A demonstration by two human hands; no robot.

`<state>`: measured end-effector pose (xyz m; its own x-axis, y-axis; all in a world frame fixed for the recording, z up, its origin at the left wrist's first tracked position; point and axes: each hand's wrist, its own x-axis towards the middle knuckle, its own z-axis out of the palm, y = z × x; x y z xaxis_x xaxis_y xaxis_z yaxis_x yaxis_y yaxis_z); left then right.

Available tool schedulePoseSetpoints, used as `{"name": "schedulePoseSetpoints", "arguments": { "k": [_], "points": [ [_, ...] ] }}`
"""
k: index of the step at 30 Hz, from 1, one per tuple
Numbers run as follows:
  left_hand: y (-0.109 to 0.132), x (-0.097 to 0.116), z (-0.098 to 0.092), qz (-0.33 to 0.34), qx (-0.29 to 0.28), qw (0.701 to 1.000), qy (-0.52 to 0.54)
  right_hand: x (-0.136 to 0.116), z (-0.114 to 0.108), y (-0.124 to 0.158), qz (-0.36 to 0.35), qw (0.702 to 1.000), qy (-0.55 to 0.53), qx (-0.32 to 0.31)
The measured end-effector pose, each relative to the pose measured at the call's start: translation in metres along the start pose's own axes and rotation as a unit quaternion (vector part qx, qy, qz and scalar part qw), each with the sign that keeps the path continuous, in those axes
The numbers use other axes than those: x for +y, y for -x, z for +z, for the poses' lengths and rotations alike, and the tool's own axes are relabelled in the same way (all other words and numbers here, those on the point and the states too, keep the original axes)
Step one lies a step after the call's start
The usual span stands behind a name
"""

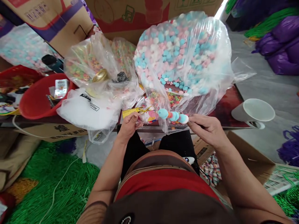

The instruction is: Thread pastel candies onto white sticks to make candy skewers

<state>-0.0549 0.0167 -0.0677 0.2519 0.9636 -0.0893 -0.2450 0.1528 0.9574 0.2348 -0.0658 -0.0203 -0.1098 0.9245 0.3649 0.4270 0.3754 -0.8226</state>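
Observation:
My right hand [205,127] pinches one end of a short row of blue, pink and white pompoms [173,116], apparently threaded together. My left hand [130,124] is closed in a pinch at the other side, near a bunch of yellow strips [134,111]; what it grips is too thin to name. Both hands hover at the front edge of a low table [224,109]. Just behind them stands a big clear plastic bag of pastel pompoms [179,56], with small coloured rings [171,97] at its foot.
A white cup [253,113] lies on its side at the right. Left are a red basin [38,99] holding small packets, a white plastic bag [87,109] and bags of coloured rings [93,62]. Cardboard boxes [140,15] stand behind. Green bead strands [60,186] cover the floor.

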Motion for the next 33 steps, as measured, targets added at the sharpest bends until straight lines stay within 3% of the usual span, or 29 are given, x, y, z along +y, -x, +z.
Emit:
{"name": "schedulePoseSetpoints", "arguments": {
  "k": [4,11,20,27,33],
  "points": [
    [0.0,-0.001,0.0,-0.004,-0.012,1.0,0.006,0.001,-0.005,0.001,-0.033,0.999,0.034,-0.014],
    [-0.002,-0.005,-0.003,0.013,-0.068,0.997,-0.033,0.005,-0.012,0.012,-0.014,0.994,0.11,0.009],
    [-0.004,0.017,-0.005,0.043,-0.19,0.953,-0.233,0.014,-0.02,0.017,-0.084,0.973,0.193,0.094],
    [-0.002,0.018,-0.011,0.06,-0.16,0.948,-0.267,0.018,-0.019,0.015,-0.077,0.973,0.21,0.049],
    [-0.002,0.029,-0.008,0.082,-0.201,0.928,-0.302,0.026,-0.022,0.016,-0.06,0.983,0.171,0.035]
  ]
}}
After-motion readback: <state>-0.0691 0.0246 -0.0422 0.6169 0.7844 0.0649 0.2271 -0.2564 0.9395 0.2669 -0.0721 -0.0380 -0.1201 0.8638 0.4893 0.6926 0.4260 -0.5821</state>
